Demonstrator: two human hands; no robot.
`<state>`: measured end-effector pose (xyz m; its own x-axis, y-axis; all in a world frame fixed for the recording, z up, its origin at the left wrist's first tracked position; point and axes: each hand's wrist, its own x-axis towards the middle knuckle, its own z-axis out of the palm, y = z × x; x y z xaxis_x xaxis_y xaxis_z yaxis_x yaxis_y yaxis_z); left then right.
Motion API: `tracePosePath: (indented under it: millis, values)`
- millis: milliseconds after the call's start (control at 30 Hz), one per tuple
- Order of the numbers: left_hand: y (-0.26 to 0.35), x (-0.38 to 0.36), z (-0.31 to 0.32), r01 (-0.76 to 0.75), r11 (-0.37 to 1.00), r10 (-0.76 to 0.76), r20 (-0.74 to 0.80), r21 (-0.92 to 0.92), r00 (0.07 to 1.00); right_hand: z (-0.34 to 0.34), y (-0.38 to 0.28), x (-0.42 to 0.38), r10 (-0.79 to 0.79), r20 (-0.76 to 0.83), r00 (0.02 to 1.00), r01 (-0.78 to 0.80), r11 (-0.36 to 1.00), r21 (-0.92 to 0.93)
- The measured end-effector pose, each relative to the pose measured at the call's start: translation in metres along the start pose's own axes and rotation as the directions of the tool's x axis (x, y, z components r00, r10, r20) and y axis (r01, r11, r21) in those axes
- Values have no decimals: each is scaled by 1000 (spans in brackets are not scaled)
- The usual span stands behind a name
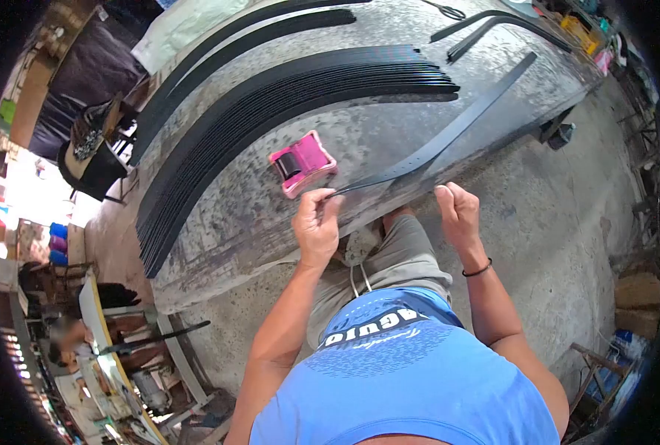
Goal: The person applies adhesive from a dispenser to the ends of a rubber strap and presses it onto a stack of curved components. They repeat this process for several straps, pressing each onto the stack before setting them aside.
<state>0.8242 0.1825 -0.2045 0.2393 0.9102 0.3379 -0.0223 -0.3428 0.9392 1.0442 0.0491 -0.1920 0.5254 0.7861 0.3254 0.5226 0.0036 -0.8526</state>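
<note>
My left hand (318, 228) pinches the near end of a dark strap (437, 141) with a row of holes. The strap curves away across the grey table (233, 185) to the right, its far end lying on the top. Just beyond my left hand sits a pink dispenser-like box (303, 162) with a dark roll in it. My right hand (458, 210) is held past the table's near edge, apart from the strap, its fingers closed; what they hold, if anything, is too small to make out. A stack of black straps (271, 111) fans in a curve behind the pink box.
More black straps lie at the table's back left (219, 63) and back right (493, 26), near scissors (449, 10). A black chair (93, 167) stands left of the table. Another person (74, 348) is at a yellow-edged table (100, 326) at lower left.
</note>
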Motion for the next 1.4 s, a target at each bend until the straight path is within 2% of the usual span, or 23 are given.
tracePosePath:
  millis: [33, 100, 133, 167, 233, 267, 367, 433, 500, 567, 667, 700, 767, 833, 900, 933, 1000, 1067, 1100, 1167, 1233, 1300, 1400]
  values:
    - [2, 1, 0, -7, 1000, 7, 1, -8, 1000, -1, 1, 4, 1, -6, 1000, -1, 1000, -8]
    - [10, 1, 2, 18, 1000, -18, 0, -10, 1000, 9, -16, 15, -199, -198, 960, 200, 980, -14]
    - [13, 1, 2, 43, 999, -43, -2, -9, 999, 8, -16, 10, 25, -102, 994, -9, 988, 151]
    - [13, 3, 4, 4, 1000, -4, -7, -31, 1000, 7, -17, 6, 16, -93, 996, -1, 987, 163]
    - [8, 4, 5, -26, 1000, 26, -20, 11, 999, 6, -21, 3, -145, 72, 987, 155, 976, -156]
    - [12, 5, 6, -22, 1000, 22, -14, 1, 1000, 11, -33, 6, -256, 56, 965, 262, 949, -175]
    - [21, 6, 6, 54, 997, -55, -10, -62, 998, 30, -47, 13, -251, -95, 963, 254, 967, 29]
    - [27, 9, 6, 76, 990, -77, -4, -123, 997, 26, -36, 17, -131, -12, 991, 131, 991, 21]
    - [29, 9, 5, 77, 991, -77, 5, -112, 997, 15, -27, 30, -337, 110, 935, 355, 887, -296]
    - [44, 7, 3, 66, 984, -55, 68, -166, 996, 16, -34, 40, -373, 60, 926, 365, 841, -399]
    - [70, 9, -5, -46, 970, 81, 136, -238, 987, 3, -26, 53, -432, 164, 887, 451, 732, -511]
    - [82, 12, -9, -66, 966, 99, 120, -251, 988, -2, -24, 56, -425, 147, 893, 433, 725, -537]
    - [99, 24, -16, -124, 948, 144, 47, -291, 989, -8, -24, 61, -244, 372, 896, 410, 775, -481]
    - [98, 44, -25, -198, 939, 239, 121, -282, 963, -8, -41, 61, -373, 271, 887, 459, 770, -443]
    - [110, 68, -8, -258, 709, 341, 0, -656, 940, -10, -77, 61, -341, 190, 920, 384, 882, -274]
    - [119, 67, 9, -145, 754, 264, 94, -640, 960, -14, -105, 62, -386, 100, 917, 397, 907, -140]
    - [95, 63, 44, -364, 841, 479, 238, -401, 845, -18, -149, 68, -409, -42, 912, 411, 908, 76]
    - [85, 35, 73, -279, 879, 452, 489, -388, 746, -29, -185, 82, -345, -90, 934, 356, 902, 245]
    - [110, 8, 87, 186, 856, 210, 653, -483, 727, -40, -204, 94, -290, -90, 953, 303, 894, 329]
    - [120, -7, 88, 132, 986, -34, 655, -101, 755, -72, -216, 126, -330, -205, 922, 388, 807, 446]
    - [105, -17, 75, 150, 970, -9, 589, -191, 808, -117, -209, 164, -560, -443, 700, 654, 752, 81]
    - [94, -16, 44, -112, 976, 176, 383, -185, 907, -151, -219, 165, -521, -502, 690, 645, 758, 100]
    - [82, -28, -18, -58, 998, 64, 333, -27, 941, -191, -223, 169, -429, -615, 662, 627, 766, 141]
